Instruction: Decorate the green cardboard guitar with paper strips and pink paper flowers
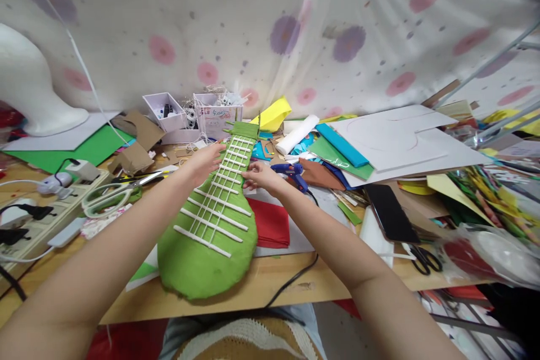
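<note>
A green cloth-covered guitar shape [206, 270] lies on the table with its neck pointing away from me. White strips cross its front, with thin white strings running lengthwise over them. My left hand [206, 163] is at the left edge of the neck, its fingers stretched out. On the opposite edge, my right hand [261, 176] has its fingers bent in and closed against the neck. Just right of that hand lies a blue glue gun [291, 170], and a folded red cloth [270, 222] is below it, beside the guitar's body.
Scissors [107, 199] and a power strip [76, 202] lie on the left. Two small white boxes [219, 115] stand at the back. To the right are white sheets [392, 135], a black phone [391, 211] and black-handled scissors [426, 260]. A black cord [291, 281] crosses the front edge.
</note>
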Action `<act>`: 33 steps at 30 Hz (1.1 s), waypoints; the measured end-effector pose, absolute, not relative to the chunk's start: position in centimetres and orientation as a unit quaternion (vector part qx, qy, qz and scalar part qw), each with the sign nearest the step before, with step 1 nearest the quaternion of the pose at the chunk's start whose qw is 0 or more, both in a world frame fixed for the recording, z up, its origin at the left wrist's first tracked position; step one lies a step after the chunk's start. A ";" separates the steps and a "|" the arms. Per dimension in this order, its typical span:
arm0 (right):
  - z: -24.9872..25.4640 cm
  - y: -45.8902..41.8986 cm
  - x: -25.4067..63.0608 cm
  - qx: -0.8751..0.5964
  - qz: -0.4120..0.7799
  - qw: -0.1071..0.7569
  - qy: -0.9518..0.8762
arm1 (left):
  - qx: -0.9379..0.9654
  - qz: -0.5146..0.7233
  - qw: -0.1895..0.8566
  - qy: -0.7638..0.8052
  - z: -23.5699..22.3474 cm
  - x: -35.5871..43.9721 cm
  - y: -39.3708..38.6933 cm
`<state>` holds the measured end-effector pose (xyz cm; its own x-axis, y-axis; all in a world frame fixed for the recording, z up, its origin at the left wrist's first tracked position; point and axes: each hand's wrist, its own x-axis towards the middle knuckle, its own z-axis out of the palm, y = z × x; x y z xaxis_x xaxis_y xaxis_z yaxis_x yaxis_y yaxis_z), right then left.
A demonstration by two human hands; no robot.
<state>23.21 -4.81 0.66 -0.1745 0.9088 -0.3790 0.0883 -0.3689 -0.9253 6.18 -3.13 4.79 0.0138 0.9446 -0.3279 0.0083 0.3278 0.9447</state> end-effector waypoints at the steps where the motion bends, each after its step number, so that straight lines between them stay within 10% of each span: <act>1: 0.7 -5.0 23.1 -0.544 0.626 0.340 -0.444 | 0.429 0.406 0.580 0.562 4.6 6.1 -3.0; 33: -0.7 -3.8 21.1 -0.536 0.588 0.384 -0.469 | 0.360 0.470 0.602 0.536 2.3 1.7 -2.5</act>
<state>21.12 -3.80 -0.73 -0.1307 0.9539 -0.2701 0.0515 -0.2655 -0.9627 1.70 -2.51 2.30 -0.0177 0.9514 -0.3074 -0.1798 0.2994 0.9370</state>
